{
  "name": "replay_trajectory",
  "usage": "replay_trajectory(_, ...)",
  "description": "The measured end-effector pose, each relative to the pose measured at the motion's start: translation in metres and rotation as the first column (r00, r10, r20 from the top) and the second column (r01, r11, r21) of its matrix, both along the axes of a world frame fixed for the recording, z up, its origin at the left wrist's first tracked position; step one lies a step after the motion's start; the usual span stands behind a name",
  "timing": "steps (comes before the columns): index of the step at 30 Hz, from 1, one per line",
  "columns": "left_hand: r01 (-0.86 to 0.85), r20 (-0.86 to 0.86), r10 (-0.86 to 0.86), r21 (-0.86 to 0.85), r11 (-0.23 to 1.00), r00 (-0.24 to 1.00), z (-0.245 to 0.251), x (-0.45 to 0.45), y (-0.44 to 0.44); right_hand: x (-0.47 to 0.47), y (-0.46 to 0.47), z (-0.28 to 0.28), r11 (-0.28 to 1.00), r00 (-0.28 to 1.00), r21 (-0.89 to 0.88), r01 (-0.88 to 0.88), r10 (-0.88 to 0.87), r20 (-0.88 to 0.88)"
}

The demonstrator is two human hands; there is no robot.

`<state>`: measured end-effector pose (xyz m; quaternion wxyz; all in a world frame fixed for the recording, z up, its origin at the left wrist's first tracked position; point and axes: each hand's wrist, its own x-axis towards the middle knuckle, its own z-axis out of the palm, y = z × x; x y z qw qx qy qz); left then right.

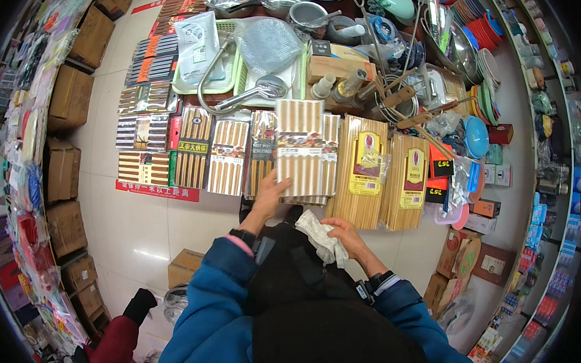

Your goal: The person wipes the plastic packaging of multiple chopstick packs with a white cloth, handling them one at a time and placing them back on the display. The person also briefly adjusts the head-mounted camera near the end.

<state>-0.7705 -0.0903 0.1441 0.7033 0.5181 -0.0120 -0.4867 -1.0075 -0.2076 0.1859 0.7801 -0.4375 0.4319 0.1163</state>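
Observation:
My left hand (267,196) grips the lower left edge of a pack of wooden chopsticks (298,169), held above other chopstick packs at the table's front. A crumpled pale cloth (321,237) hangs from my right hand (348,237), close to my body. Left of the held pack lie a dark hot-pot chopstick pack (255,177), a white-labelled pack (227,172) and a black-labelled pack (192,165). To its right are two large bundles of thin wooden sticks in clear wrap (360,205) (403,213), with yellow labels.
Behind the packs stand green plastic baskets (239,73), a shower head (271,88), metal pots (308,15) and wooden-handled utensils (399,97). Cardboard boxes (70,98) line the left shelves; more boxes (451,251) sit at right. Another person's dark red sleeve (116,338) shows at lower left.

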Motion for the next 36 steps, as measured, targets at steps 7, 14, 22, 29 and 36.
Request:
replay_trajectory(7,-0.173,0.115,0.151,0.211,0.962,0.982,-0.018,0.050,0.147,0.033,0.014,0.000,0.996,0.996,0.016,-0.089,0.089,-0.001)
replay_trajectory(14,-0.067,0.040,0.057,0.356,0.932,0.998,-0.052,0.089,0.196,0.063,0.032,-0.006,0.984,0.983,0.044,-0.174,0.176,-0.054)
replay_trajectory(22,0.027,0.011,-0.034,0.367,0.930,0.999,-0.090,0.130,0.174,0.083,0.053,-0.009,0.988,0.985,0.060,-0.144,0.149,-0.090)
replay_trajectory(29,-0.191,0.338,0.025,0.467,0.863,0.941,-0.093,0.139,0.171,0.102,0.073,-0.013,0.991,0.989,0.102,-0.093,0.103,-0.102)
replay_trajectory(36,-0.124,0.365,-0.118,0.574,0.809,0.923,-0.100,0.140,0.175,0.117,0.085,-0.016,0.992,0.992,0.083,-0.100,0.106,-0.074)
